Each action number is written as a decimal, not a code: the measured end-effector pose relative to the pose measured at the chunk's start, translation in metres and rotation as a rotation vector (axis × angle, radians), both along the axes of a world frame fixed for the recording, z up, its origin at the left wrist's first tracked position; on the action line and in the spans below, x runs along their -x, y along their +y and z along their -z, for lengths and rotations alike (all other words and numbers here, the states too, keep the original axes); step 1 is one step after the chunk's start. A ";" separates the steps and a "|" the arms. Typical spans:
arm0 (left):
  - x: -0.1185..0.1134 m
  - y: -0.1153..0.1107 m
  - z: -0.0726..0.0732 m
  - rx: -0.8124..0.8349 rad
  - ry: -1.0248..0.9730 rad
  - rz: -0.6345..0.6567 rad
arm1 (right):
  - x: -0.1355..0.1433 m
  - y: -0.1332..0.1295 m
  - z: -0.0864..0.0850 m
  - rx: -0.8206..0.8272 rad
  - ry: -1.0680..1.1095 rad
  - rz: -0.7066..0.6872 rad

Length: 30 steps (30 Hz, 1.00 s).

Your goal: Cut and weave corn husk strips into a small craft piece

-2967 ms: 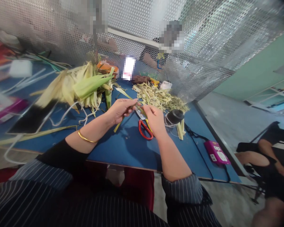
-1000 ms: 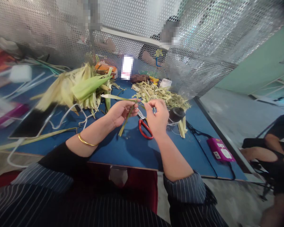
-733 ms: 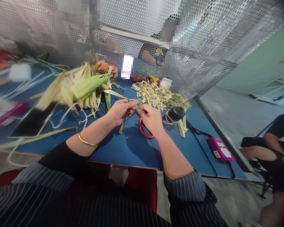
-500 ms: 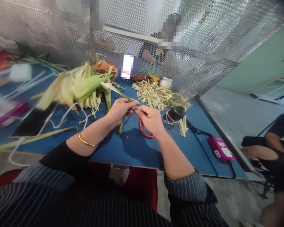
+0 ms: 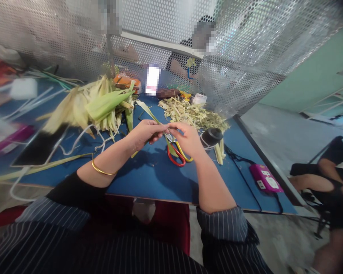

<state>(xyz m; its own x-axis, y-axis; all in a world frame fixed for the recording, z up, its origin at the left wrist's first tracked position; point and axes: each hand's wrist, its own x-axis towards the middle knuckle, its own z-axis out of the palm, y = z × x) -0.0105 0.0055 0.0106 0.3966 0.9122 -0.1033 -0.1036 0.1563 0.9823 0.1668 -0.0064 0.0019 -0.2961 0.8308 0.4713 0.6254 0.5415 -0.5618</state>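
Over the blue table, my left hand pinches a green husk strip, whose pale end sticks up and away from me. The fingertips of my right hand meet those of my left at the strip, closed together. Another part of the husk hangs down between the hands. Below my right hand lie scissors with one red and one yellow handle. A black spool of thread stands to the right. Exactly what the right fingertips pinch is too small to make out.
A husk pile lies at the left beside a dark tablet. Husk scraps lie behind my hands. A purple power strip is at the right edge, with a seated person beyond.
My right hand has lifted and shifted slightly right, showing more of the scissors. The strip's pale end has swung right, and a length of husk now hangs over the scissors.
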 end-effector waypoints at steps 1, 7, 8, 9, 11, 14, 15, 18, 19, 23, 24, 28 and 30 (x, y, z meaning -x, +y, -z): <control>0.000 0.001 0.001 -0.008 0.006 0.001 | -0.001 0.000 0.000 0.006 -0.002 0.002; 0.001 0.006 0.007 -0.046 0.101 0.023 | -0.005 -0.002 0.001 -0.024 -0.011 0.074; 0.001 0.006 0.007 -0.059 0.111 0.030 | -0.006 -0.001 0.001 0.010 -0.016 0.071; 0.001 0.005 0.008 -0.071 0.123 0.043 | -0.006 0.000 0.000 0.049 -0.007 0.056; -0.001 0.003 0.008 -0.080 0.166 0.100 | -0.007 0.001 -0.002 0.113 0.057 0.019; -0.007 -0.005 0.013 -0.101 0.250 0.255 | -0.004 -0.001 -0.002 0.197 0.186 0.009; -0.010 -0.008 0.015 -0.125 0.270 0.316 | -0.001 -0.001 0.000 0.252 0.213 0.006; -0.019 -0.016 0.025 -0.150 0.332 0.381 | 0.005 -0.003 0.006 0.406 0.279 -0.007; -0.021 -0.018 0.027 -0.144 0.342 0.398 | 0.007 -0.003 0.008 0.422 0.310 -0.001; -0.024 -0.018 0.035 -0.060 0.374 0.376 | 0.013 -0.007 0.007 0.292 0.426 0.095; -0.024 -0.016 0.036 -0.015 0.365 0.360 | 0.014 -0.009 0.005 0.218 0.429 0.124; -0.021 -0.003 0.037 0.210 0.190 0.198 | 0.017 -0.021 -0.002 -0.159 0.251 0.161; -0.017 0.006 0.035 0.330 0.065 0.110 | 0.019 -0.025 -0.001 -0.341 0.058 0.134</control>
